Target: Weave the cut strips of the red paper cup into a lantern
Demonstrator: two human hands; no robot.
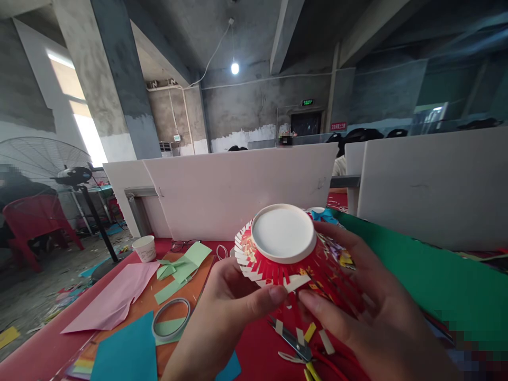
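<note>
A red patterned paper cup (283, 233), cut into many strips that fan out round its white base, is held up in front of me with the base facing me. My left hand (228, 309) grips its left edge, thumb pressed on a pale strip at the lower front. My right hand (365, 296) wraps the right side, its thumb on the strips near the left thumb. The far-side fingers are largely hidden behind the cup. Below lie scissors (294, 341), partly covered by hanging strips. Something bright blue (325, 216) shows behind the cup.
On the red tabletop at left are a tape roll (166, 336), a blue sheet (127, 349), a pink sheet (115, 296), green paper pieces (194, 262) and a white cup (144, 248). A green sheet (397, 259) spreads rightward. White partitions (238, 190) stand behind; a fan (75, 175) is left.
</note>
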